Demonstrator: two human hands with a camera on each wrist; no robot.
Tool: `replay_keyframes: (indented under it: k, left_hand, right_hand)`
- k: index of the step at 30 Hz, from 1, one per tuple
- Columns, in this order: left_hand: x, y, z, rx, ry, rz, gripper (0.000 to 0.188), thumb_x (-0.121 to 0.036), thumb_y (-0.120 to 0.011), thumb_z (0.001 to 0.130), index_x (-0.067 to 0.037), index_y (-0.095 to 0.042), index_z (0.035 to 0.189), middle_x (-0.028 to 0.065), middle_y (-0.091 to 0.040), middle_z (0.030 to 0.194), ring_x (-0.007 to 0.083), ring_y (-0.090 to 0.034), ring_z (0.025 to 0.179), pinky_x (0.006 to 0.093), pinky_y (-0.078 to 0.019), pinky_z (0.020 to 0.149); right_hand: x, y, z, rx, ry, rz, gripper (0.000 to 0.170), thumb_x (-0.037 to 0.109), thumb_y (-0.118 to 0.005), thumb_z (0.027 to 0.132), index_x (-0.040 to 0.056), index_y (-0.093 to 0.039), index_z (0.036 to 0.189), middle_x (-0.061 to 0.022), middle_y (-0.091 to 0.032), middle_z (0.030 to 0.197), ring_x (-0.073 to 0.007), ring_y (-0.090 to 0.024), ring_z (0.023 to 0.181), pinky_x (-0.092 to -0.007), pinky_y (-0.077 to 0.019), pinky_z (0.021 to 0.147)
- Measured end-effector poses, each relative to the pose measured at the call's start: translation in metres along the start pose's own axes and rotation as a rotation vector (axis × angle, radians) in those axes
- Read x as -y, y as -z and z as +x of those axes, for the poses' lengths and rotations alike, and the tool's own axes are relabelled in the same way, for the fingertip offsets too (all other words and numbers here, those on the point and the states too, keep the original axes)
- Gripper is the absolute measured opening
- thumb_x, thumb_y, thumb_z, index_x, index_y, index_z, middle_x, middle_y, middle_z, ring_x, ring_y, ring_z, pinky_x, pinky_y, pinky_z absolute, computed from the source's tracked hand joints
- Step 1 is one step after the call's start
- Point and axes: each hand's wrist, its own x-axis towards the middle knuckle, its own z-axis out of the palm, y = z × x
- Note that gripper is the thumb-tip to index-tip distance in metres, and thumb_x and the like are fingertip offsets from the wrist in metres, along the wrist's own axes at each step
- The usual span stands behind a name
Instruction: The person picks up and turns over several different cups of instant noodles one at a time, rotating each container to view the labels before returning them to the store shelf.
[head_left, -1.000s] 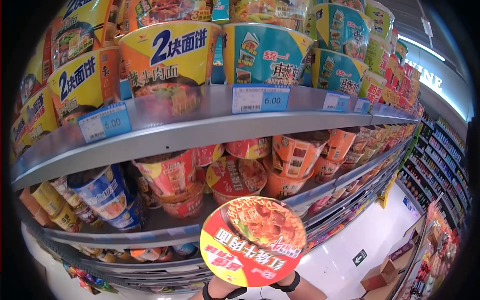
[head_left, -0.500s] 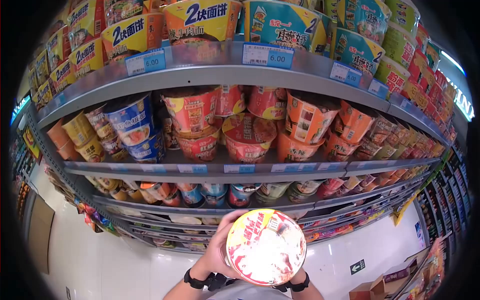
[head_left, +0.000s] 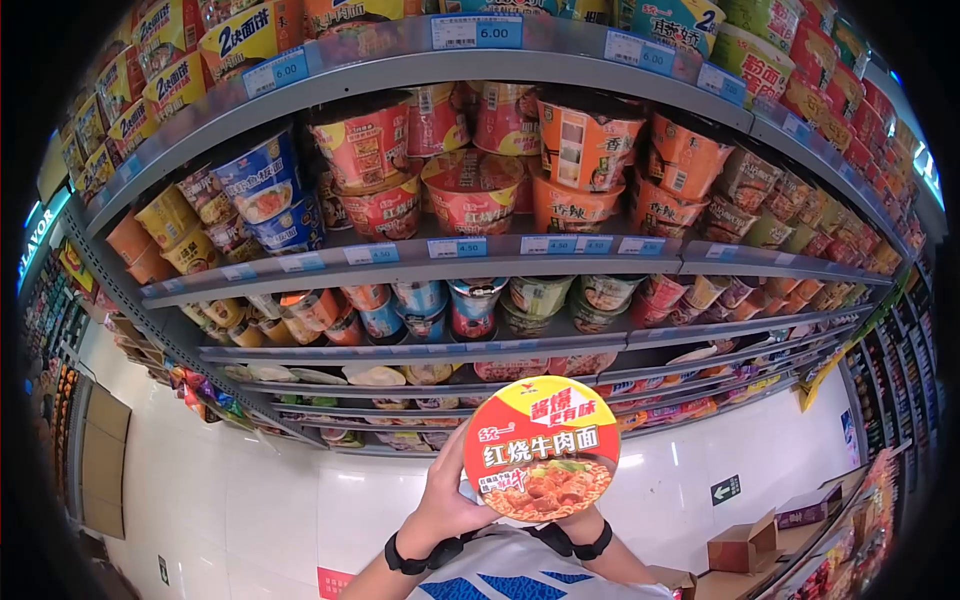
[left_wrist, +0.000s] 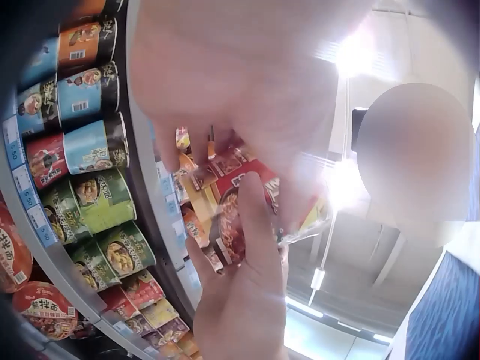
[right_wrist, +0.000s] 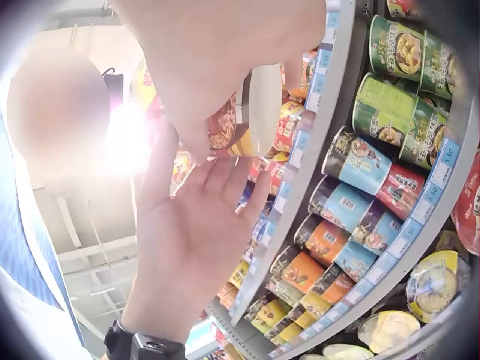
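Both hands hold an instant noodle cup [head_left: 543,450] in front of the body, its round red and yellow lid facing the head camera. The left hand [head_left: 452,500] grips the cup's left side. Mostly hidden behind the lid, the right hand [head_left: 583,525] is at the lower right of the cup. In the left wrist view, a thumb lies along the cup's printed wall [left_wrist: 231,217]. The right wrist view shows fingers spread close against the cup [right_wrist: 264,112], partly covered by the near hand.
Shelves [head_left: 400,275] packed with noodle cups and price labels curve across the front. Cardboard boxes [head_left: 745,545] stand at the right, by a rack of packets. Pale tiled floor [head_left: 250,480] lies below, with a green arrow sign [head_left: 726,490] on it.
The lid's print has turned from upside down to upright, and glare has left it. The head view has tilted down, so the shelves sit higher and more floor shows.
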Motion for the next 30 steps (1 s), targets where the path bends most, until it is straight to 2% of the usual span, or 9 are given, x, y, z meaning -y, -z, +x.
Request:
replay_keyframes:
  k: [4,8,9,10,12,13,17,23,30]
  left_hand:
    - [-0.009,-0.011,-0.025,-0.107,0.144,-0.280,0.108,-0.029,-0.098,0.065,0.002,-0.040,0.150,0.0167,-0.058,0.143,0.0281,-0.057,0.133,0.0419,-0.0460,0.108]
    - [-0.019,-0.009,-0.037,-0.169,0.251,-0.377,0.104,-0.033,-0.096,0.068,0.002,-0.039,0.148,0.0122,-0.060,0.136,0.0208,-0.059,0.126,0.0359,-0.0448,0.107]
    - [-0.021,-0.009,-0.038,-0.127,0.287,-0.414,0.095,-0.048,-0.084,0.083,0.002,-0.038,0.149,0.0130,-0.059,0.136,0.0210,-0.058,0.125,0.0352,-0.0415,0.109]
    - [-0.022,-0.012,-0.040,-0.126,0.286,-0.411,0.095,-0.048,-0.084,0.083,0.002,-0.038,0.149,0.0130,-0.059,0.136,0.0210,-0.058,0.125,0.0352,-0.0415,0.109]
    - [-0.022,-0.019,-0.045,-0.163,0.375,-0.425,0.089,-0.063,-0.060,0.096,0.004,-0.036,0.151,0.0152,-0.058,0.137,0.0221,-0.056,0.127,0.0351,-0.0397,0.110]
    - [-0.021,-0.022,-0.048,-0.107,0.350,-0.260,0.089,-0.069,-0.039,0.102,0.005,-0.034,0.152,0.0186,-0.059,0.137,0.0223,-0.054,0.128,0.0348,-0.0393,0.109]
    - [-0.026,-0.029,-0.061,-0.062,0.466,-0.231,0.088,-0.067,-0.038,0.104,0.006,-0.033,0.152,0.0200,-0.060,0.135,0.0225,-0.055,0.127,0.0353,-0.0406,0.108]
    - [-0.041,-0.045,-0.069,-0.030,0.526,-0.170,0.081,-0.058,-0.042,0.106,0.005,-0.029,0.155,0.0210,-0.062,0.133,0.0199,-0.068,0.103,0.0309,-0.0539,0.086]
    - [-0.077,-0.073,-0.061,-0.004,0.153,0.027,0.067,-0.022,-0.076,0.090,0.001,-0.049,0.146,0.0219,-0.057,0.135,0.0240,-0.072,0.095,0.0342,-0.0613,0.079]
  right_hand:
    - [0.007,0.004,-0.020,-0.005,0.056,-0.080,0.106,0.028,-0.093,0.066,-0.0041,-0.035,0.149,-0.0210,-0.052,0.144,-0.0364,-0.051,0.135,-0.0442,-0.0388,0.115]
    - [0.049,0.016,-0.011,-0.039,0.302,-0.185,0.075,0.024,-0.082,0.079,-0.0084,-0.053,0.139,-0.0240,-0.059,0.137,-0.0339,-0.065,0.116,-0.0395,-0.0516,0.097]
    - [0.050,0.018,-0.012,-0.053,0.348,-0.128,0.068,0.022,-0.077,0.083,-0.0087,-0.054,0.140,-0.0236,-0.059,0.137,-0.0303,-0.067,0.111,-0.0367,-0.0543,0.091]
    - [0.051,0.019,-0.016,-0.055,0.349,-0.125,0.068,0.022,-0.077,0.083,-0.0087,-0.054,0.140,-0.0236,-0.059,0.137,-0.0303,-0.067,0.111,-0.0367,-0.0543,0.091]
    - [0.051,0.021,-0.025,-0.037,0.209,-0.077,0.059,0.018,-0.067,0.090,-0.0057,-0.055,0.143,-0.0226,-0.057,0.141,-0.0239,-0.068,0.105,-0.0305,-0.0557,0.083]
    - [0.054,0.020,-0.032,-0.045,0.111,-0.057,0.059,0.030,-0.064,0.096,-0.0056,-0.056,0.142,-0.0192,-0.054,0.144,-0.0207,-0.064,0.112,-0.0282,-0.0529,0.089]
    - [0.055,0.028,-0.049,-0.064,0.024,-0.056,0.061,0.032,-0.064,0.097,-0.0052,-0.054,0.144,-0.0196,-0.054,0.144,-0.0195,-0.063,0.111,-0.0283,-0.0527,0.089]
    - [0.044,0.043,-0.071,-0.144,-0.030,0.025,0.055,0.028,-0.059,0.100,-0.0056,-0.053,0.144,-0.0190,-0.057,0.142,-0.0232,-0.065,0.114,-0.0323,-0.0536,0.090]
    - [0.028,0.065,-0.088,-0.239,-0.365,0.581,0.061,0.046,-0.030,0.111,0.0011,-0.041,0.151,-0.0104,-0.059,0.143,-0.0179,-0.055,0.131,-0.0353,-0.0403,0.113]
